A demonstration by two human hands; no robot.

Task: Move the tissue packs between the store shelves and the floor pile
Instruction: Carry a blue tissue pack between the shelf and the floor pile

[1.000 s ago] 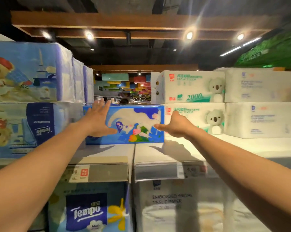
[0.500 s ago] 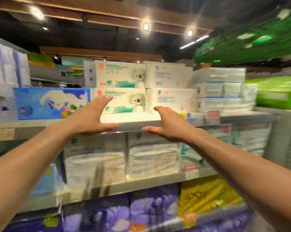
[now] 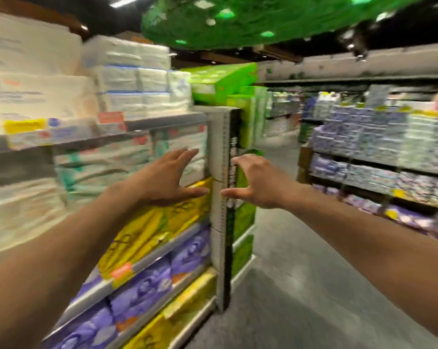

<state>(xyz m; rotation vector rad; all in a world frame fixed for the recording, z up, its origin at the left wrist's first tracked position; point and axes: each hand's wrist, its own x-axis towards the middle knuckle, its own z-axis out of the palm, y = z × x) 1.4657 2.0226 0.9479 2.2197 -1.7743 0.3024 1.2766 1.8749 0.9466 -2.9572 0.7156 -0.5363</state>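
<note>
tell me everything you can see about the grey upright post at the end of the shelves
The post looks like grey painted metal, with a row of small holes down its front and a dark side face bearing blurred white marks. It stands vertical on the floor, closing the aisle end of the shelves. The left hand and right hand are spread open in front of it; contact cannot be told.

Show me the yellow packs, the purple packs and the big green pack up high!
yellow packs (image 3: pixel 142 230): head view, on the front face of the wrapper.
purple packs (image 3: pixel 147 285): head view, on the front of one pack in the row.
green pack (image 3: pixel 220 79): head view, on its bright long side.
</note>
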